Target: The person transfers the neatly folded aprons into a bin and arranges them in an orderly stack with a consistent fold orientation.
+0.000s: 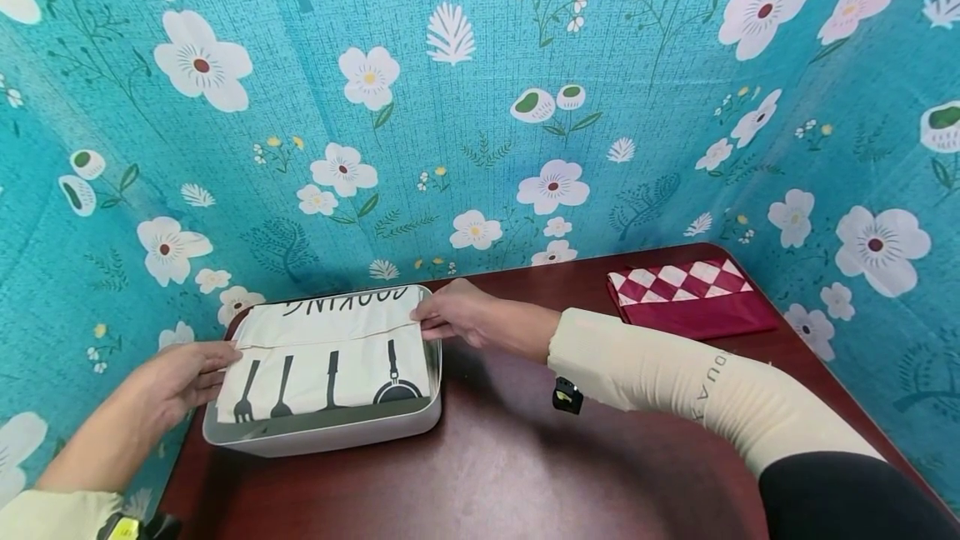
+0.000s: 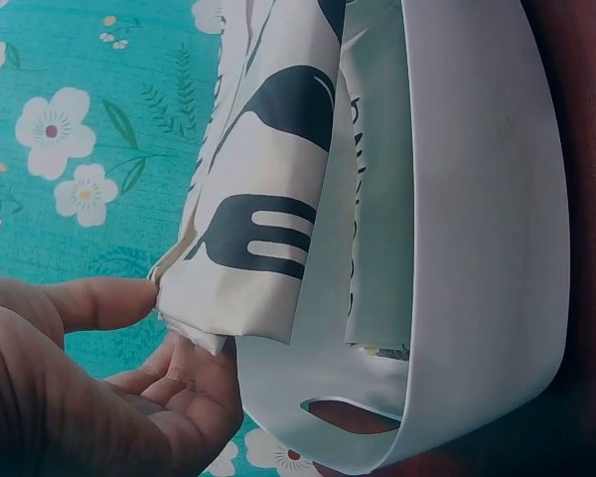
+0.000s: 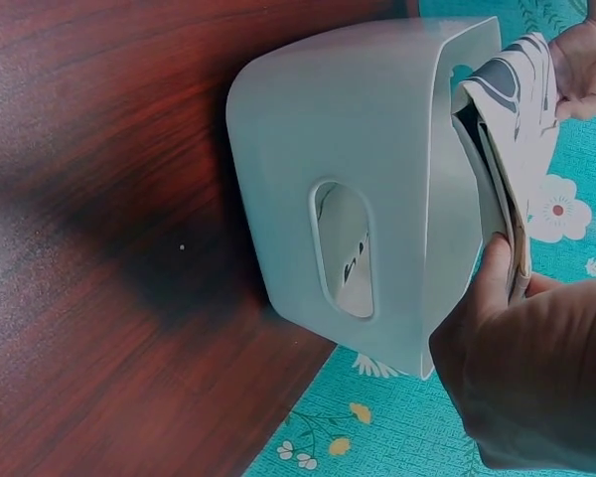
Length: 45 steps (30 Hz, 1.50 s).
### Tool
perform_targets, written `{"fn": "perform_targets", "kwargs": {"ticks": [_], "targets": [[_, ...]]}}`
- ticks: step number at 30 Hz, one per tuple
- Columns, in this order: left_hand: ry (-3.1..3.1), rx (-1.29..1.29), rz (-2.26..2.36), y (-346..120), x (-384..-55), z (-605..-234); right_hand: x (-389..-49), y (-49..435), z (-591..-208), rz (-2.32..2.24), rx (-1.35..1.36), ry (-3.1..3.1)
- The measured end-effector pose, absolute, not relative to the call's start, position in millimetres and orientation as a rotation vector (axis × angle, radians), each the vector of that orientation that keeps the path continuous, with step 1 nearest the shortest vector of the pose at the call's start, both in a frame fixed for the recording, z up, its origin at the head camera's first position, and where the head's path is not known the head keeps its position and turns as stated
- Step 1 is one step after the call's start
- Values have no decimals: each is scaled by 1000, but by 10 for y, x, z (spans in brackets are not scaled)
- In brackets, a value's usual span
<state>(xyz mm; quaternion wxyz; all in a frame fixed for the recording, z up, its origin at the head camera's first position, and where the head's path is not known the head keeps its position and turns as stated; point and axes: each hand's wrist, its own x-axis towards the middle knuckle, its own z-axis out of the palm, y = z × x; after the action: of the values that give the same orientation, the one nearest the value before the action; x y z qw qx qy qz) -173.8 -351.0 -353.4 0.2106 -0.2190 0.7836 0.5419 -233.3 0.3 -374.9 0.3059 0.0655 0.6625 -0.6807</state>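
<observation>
Pinching folded cloth [image 1: 309, 369], hands [image 1: 176, 377] [image 1: 461, 312] apart

From the head we look forward and down over the bench [image 1: 517, 465]; our wrist views, closer and turned sideways, share the box [image 2: 487, 248] from opposite ends.
</observation>
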Motion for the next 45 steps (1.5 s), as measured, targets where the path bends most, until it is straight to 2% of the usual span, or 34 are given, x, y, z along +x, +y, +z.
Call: {"fn": "perform_targets", "kwargs": {"ticks": [12,26,36,45], "targets": [[2110,-617,1591,-3509,-1704,-3390,-2321,88,-3562,-1769,184,1882],[2139,-595,1593,-3308,-1687,-3403,-2379,180,-3540,-1749,222,1859],[2080,-497,1676,-2589,-1701,-3488,-2458,454,-3504,-1756,244,1898],[2052,-346,1626,-1871,-1833,-3393,-2563,948,-3505,-1744,298,1940]]}}
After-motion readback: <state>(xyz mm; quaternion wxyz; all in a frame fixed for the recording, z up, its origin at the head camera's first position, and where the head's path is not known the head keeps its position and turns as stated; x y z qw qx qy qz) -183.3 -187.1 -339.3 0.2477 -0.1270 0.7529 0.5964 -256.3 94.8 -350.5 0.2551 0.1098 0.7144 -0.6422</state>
